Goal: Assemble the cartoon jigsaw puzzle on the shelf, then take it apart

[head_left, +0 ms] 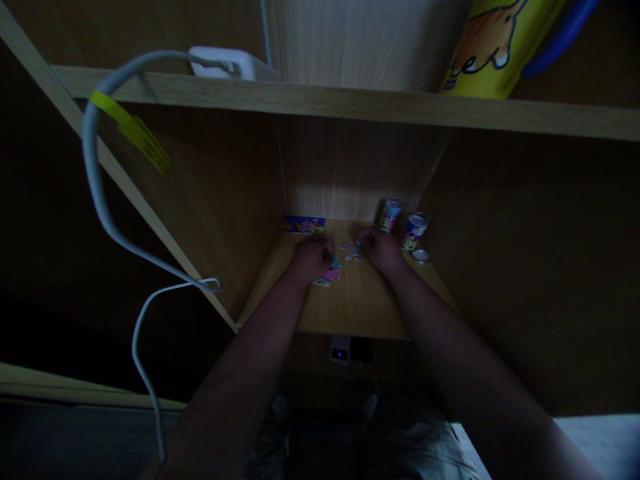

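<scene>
A partly joined jigsaw puzzle [330, 273] with pink and blue print lies on the wooden shelf board. My left hand [311, 261] is curled at its upper left edge and covers part of it; whatever its fingers hold is hidden. Several loose puzzle pieces [352, 252] are scattered just right of the puzzle. My right hand [383, 250] is beside them with bent, closed fingers. A bluish bit shows near its fingertips, too small and dark to make out.
Two printed cans [390, 215] [414, 231] stand at the back right, by a round metal lid [421, 256]. A printed card [304, 225] is at the back left. Overhead, an upper shelf [320, 100] holds a white adapter [235, 63]; its cable [95, 173] hangs left.
</scene>
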Demonstrator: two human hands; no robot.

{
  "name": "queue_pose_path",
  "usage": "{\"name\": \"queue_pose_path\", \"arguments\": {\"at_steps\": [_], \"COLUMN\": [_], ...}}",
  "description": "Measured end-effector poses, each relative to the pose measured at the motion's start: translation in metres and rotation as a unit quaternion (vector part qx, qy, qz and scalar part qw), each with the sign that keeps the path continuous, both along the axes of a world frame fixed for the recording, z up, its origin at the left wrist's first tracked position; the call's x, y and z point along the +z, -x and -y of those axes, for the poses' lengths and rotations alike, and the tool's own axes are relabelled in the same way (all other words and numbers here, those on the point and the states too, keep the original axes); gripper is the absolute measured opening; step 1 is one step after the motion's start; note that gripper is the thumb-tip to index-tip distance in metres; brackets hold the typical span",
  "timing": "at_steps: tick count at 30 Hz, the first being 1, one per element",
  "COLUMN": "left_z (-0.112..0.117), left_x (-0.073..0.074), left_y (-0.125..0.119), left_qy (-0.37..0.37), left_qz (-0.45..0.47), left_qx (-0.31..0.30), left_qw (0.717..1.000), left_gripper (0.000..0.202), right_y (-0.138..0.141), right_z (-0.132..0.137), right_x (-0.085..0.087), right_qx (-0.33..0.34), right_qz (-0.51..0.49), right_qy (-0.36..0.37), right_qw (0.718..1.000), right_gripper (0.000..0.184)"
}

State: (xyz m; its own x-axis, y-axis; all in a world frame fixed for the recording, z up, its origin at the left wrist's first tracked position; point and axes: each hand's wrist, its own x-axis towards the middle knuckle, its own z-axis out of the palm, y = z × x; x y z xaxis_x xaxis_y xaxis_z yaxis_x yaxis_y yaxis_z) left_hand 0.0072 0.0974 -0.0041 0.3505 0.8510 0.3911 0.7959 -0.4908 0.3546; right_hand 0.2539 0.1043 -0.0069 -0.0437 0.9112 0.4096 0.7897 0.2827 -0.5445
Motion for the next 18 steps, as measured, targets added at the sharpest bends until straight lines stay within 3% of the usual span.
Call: {"name": "queue_pose_path", "arguments": {"at_steps": [7,13,18], "left_z": [-0.004,-0.006,-0.008], "left_x": [-0.003,-0.008,-0.010], "left_y": [0.001,0.001,0.002], "left_qy": [-0.001,-0.003,-0.010], "left_qz": [0.004,0.000,-0.002], "left_qx": [-0.082,-0.094,-0.102], "left_qw": [0.997,0.996,0.995], "left_gripper": [0.020,0.024,0.027], "right_y": [-0.017,-0.017,-0.016], "right_z": [-0.004,-0.006,-0.008], "right_x": [-0.003,-0.007,-0.007], "right_qx": [-0.099,-0.099,-0.083], "right_qz": [0.093,0.111,0.063], "right_qy": [0.042,0.041,0.011], "right_qw": [0.990,0.988,0.994], "right_gripper": [0.022,0.022,0.021]}}
